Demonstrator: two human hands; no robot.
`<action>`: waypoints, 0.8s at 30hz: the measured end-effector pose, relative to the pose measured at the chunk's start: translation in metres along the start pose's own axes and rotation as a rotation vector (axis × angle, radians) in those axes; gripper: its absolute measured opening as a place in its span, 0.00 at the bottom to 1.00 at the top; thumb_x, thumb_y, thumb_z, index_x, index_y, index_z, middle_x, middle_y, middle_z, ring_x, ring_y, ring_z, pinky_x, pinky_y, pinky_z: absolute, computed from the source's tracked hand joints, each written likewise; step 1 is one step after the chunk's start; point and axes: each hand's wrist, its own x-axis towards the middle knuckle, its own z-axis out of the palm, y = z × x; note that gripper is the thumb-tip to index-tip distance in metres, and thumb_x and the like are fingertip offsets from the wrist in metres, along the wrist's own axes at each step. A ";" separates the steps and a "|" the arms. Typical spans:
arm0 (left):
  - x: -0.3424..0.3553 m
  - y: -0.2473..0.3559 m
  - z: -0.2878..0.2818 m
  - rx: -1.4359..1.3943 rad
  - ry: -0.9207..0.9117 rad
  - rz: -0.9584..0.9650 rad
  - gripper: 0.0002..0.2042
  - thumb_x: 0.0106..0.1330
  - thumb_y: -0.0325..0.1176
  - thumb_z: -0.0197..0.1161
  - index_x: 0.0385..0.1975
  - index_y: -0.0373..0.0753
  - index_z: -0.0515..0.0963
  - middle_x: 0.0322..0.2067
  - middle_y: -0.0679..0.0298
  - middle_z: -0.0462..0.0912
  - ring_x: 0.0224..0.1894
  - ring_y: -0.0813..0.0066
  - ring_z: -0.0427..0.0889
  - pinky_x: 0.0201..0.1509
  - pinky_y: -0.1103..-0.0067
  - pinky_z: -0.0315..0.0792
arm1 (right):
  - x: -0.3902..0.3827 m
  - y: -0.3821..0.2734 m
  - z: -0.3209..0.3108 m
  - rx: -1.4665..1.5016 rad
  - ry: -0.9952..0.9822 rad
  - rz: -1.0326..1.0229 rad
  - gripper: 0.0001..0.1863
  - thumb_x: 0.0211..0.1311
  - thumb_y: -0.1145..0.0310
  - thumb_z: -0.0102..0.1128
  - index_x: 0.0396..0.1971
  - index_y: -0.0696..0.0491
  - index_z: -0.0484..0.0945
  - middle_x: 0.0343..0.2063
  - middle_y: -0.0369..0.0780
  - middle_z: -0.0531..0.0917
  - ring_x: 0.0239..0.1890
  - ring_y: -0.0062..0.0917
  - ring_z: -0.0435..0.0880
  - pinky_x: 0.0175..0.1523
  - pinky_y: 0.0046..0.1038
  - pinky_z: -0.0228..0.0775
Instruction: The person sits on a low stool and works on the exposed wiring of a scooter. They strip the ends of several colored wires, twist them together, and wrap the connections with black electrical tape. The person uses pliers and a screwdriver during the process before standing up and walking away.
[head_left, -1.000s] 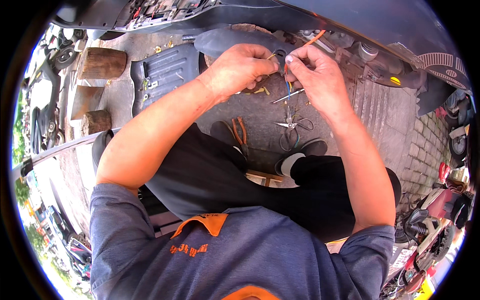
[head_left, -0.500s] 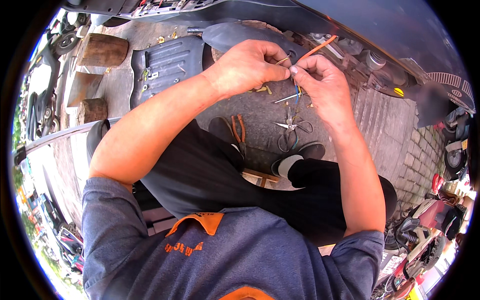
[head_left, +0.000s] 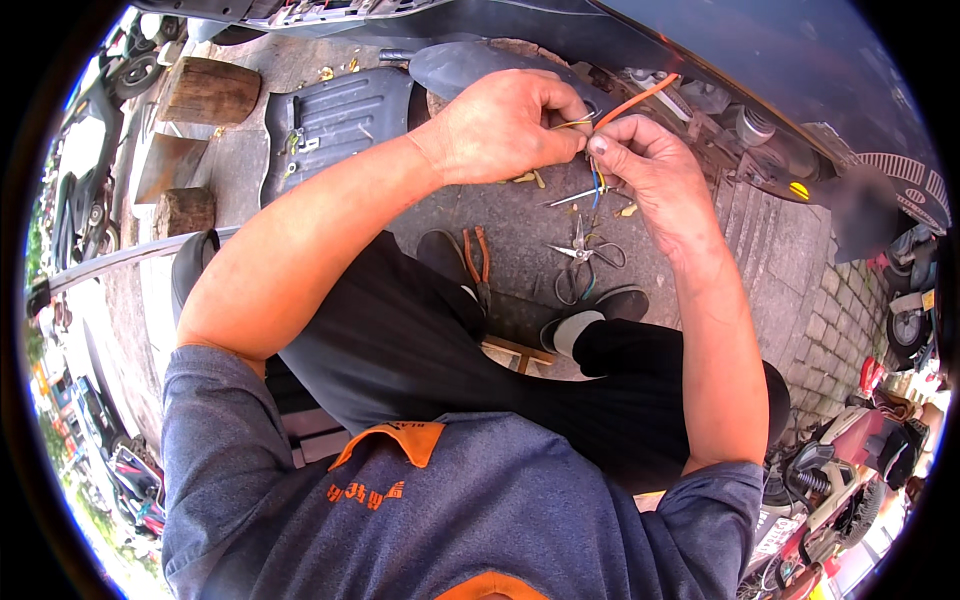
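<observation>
Pinching thin wires [head_left: 597, 192] between thumbs and forefingers, the left hand [head_left: 510, 125] and right hand [head_left: 650, 165] meet just beyond the metal scissors [head_left: 580, 254]; which strand each grips is too small to tell. The wires are slender, blue and yellowish, beside a smooth, round orange cable [head_left: 640, 98]. A slim metal rod [head_left: 572, 198] lies just beyond the scissors, orange-handled pliers [head_left: 485, 258] to their left, and a ribbed black plastic sheet [head_left: 350, 120] farther left. Rough grey floor [head_left: 520, 225] spreads either side of the scissors; beyond them, right, runs a glossy dark panel's [head_left: 790, 70] edge. The cable's long axis slants right, away from the scissors; the blue wire points toward them.
</observation>
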 end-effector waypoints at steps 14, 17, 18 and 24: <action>-0.003 0.006 0.005 -0.150 -0.026 -0.073 0.07 0.74 0.32 0.64 0.40 0.34 0.81 0.30 0.71 0.78 0.33 0.85 0.74 0.38 0.79 0.72 | 0.002 0.007 -0.006 0.079 -0.062 0.025 0.09 0.72 0.65 0.76 0.42 0.53 0.87 0.33 0.29 0.85 0.35 0.13 0.77 0.42 0.19 0.71; -0.002 0.003 0.005 -0.234 -0.060 -0.135 0.08 0.75 0.33 0.63 0.42 0.34 0.81 0.29 0.73 0.78 0.32 0.86 0.73 0.36 0.80 0.70 | 0.003 0.009 -0.008 0.104 -0.074 0.047 0.10 0.72 0.64 0.77 0.43 0.52 0.87 0.33 0.29 0.84 0.34 0.13 0.76 0.41 0.19 0.70; -0.003 0.002 0.006 -0.241 -0.058 -0.143 0.08 0.75 0.33 0.62 0.42 0.34 0.81 0.29 0.73 0.78 0.32 0.86 0.72 0.35 0.80 0.69 | 0.003 0.009 -0.008 0.116 -0.077 0.056 0.10 0.72 0.63 0.77 0.43 0.52 0.87 0.33 0.29 0.84 0.34 0.13 0.76 0.41 0.19 0.70; -0.002 0.000 0.007 -0.288 -0.048 -0.197 0.09 0.77 0.35 0.62 0.43 0.35 0.81 0.30 0.73 0.78 0.31 0.86 0.72 0.34 0.81 0.68 | 0.003 0.011 -0.010 0.163 -0.104 0.075 0.11 0.72 0.63 0.77 0.46 0.51 0.86 0.37 0.28 0.85 0.37 0.13 0.77 0.45 0.19 0.72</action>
